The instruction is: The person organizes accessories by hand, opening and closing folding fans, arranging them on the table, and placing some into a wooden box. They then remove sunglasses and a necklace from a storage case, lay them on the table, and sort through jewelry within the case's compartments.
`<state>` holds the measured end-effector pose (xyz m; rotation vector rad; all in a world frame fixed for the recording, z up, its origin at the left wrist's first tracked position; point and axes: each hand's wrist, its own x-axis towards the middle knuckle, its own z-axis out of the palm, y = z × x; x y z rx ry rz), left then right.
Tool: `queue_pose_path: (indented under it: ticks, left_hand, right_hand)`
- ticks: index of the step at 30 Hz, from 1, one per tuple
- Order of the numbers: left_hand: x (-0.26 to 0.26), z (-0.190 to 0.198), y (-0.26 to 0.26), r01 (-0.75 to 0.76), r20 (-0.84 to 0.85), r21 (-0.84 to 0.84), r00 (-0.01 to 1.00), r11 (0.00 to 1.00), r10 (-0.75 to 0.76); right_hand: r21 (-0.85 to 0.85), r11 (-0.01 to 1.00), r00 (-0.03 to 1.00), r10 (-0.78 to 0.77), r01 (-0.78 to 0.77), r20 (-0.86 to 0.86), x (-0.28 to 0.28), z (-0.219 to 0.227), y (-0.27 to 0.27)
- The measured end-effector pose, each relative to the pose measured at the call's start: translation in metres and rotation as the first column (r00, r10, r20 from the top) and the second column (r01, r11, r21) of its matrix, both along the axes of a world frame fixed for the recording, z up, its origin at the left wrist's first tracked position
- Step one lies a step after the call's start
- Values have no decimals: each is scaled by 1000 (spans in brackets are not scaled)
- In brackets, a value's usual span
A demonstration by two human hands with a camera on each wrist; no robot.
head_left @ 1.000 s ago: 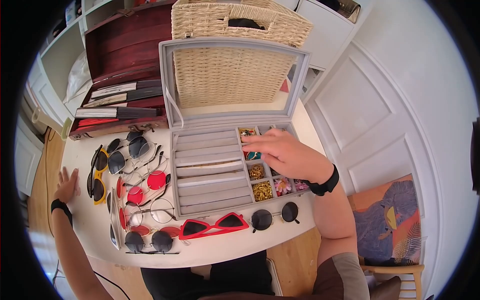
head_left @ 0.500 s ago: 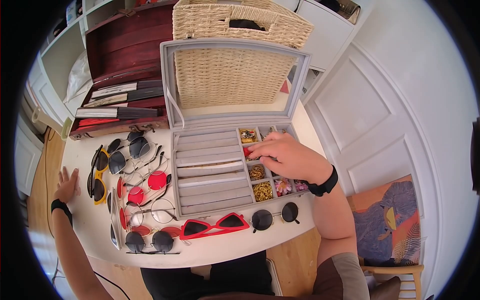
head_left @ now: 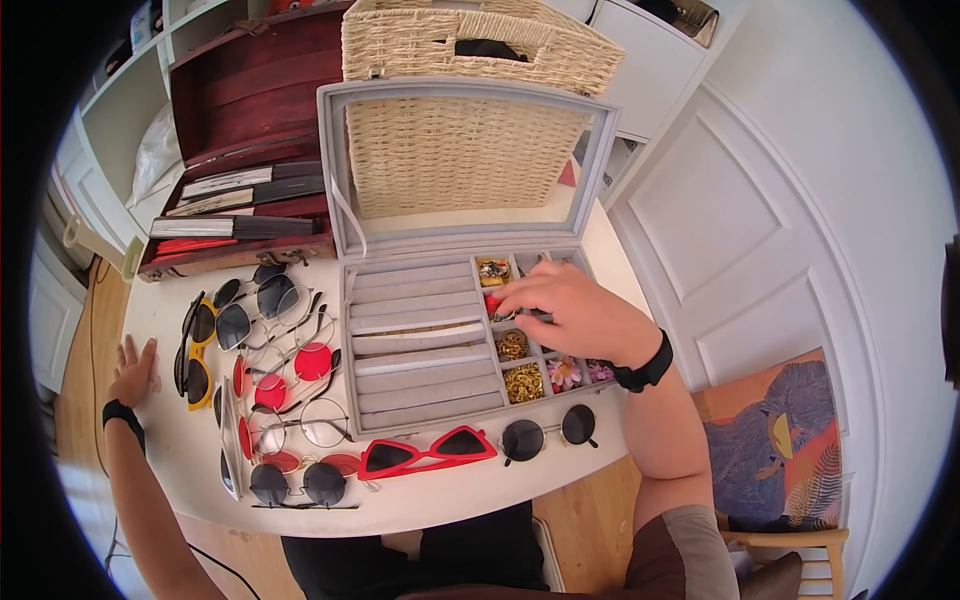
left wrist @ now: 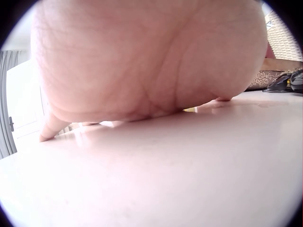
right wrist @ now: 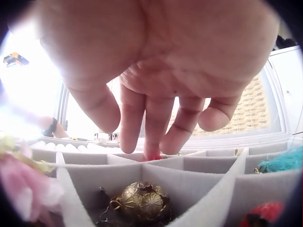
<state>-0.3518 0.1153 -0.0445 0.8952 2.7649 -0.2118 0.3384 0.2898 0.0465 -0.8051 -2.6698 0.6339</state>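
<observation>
A grey jewellery box (head_left: pixel 425 412) stands with its clear lid raised; long padded rows fill its left side and small compartments its right. My right hand (head_left: pixel 580 312) reaches over those compartments, fingers pointing down. In the right wrist view, fingertips of the right hand (right wrist: pixel 161 94) touch something red (right wrist: pixel 152 158) in one compartment; no grip on it is visible. Closer to that camera lies an ornate gold ball (right wrist: pixel 143 201). Gold chains (head_left: pixel 523 382) and pink flowers (head_left: pixel 565 372) fill nearby compartments. My left hand (head_left: pixel 133 372) rests flat on the table, fingers spread, holding nothing.
Several glasses spread left of the box, with red cat-eye sunglasses (head_left: pixel 425 453) and round dark sunglasses (head_left: pixel 525 440) along its front. An open dark red case (head_left: pixel 285 252) holding folded fans and a woven basket (head_left: pixel 450 170) stand behind.
My right hand has shifted slightly and its fingers have drawn in towards the compartment with the red item; the teal item there is now mostly covered. The left hand has stayed put.
</observation>
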Motion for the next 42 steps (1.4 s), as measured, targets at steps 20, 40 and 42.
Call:
queue_pose_path:
  ticks: [20, 40, 42]
  left_hand:
    - [4, 3, 1, -15, 28, 13, 999, 1000, 15]
    - [-9, -5, -2, 24, 23, 18, 999, 1000, -25]
    - [-14, -8, -3, 47, 25, 48, 999, 998, -48]
  right_hand:
    - [-36, 999, 997, -33, 35, 69, -3, 5, -6]
    - [-60, 996, 994, -65, 70, 85, 13, 22, -8]
    - [-38, 996, 995, -84, 86, 56, 20, 24, -4]
